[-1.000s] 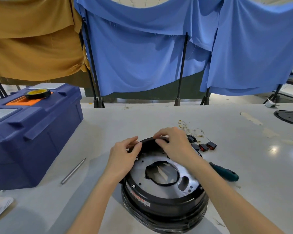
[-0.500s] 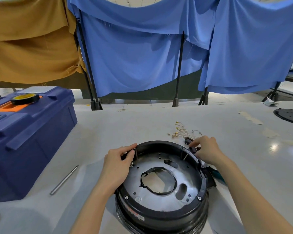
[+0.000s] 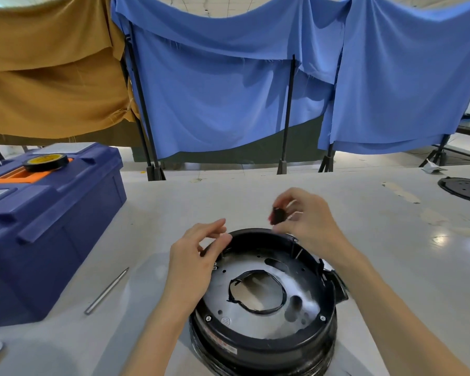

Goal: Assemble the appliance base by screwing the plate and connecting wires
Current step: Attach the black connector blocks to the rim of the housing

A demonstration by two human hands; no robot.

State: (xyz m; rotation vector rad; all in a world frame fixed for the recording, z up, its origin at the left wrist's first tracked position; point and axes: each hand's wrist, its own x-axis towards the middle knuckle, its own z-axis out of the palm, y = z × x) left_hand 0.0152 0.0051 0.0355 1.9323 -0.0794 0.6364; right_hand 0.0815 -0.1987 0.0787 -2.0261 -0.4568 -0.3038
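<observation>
The round black appliance base (image 3: 263, 340) sits upside down on the white table, with a silver metal plate (image 3: 255, 318) set inside its rim. The plate has a large central hole edged by a black ring. My right hand (image 3: 307, 221) is lifted above the far rim and pinches a small black and red connector (image 3: 277, 215) between thumb and fingers. My left hand (image 3: 196, 256) hovers over the left rim with its fingers loosely spread and holds nothing. Wires are hidden behind my right hand.
A blue toolbox (image 3: 46, 221) with a roll of black tape (image 3: 45, 162) on top stands at the left. A thin metal rod (image 3: 107, 290) lies beside it. A black round plate (image 3: 465, 189) sits at the far right. Blue and tan cloths hang behind the table.
My right hand has lifted off the table beside the base with a connector pinched in it. My left hand has let go of the left rim and opened.
</observation>
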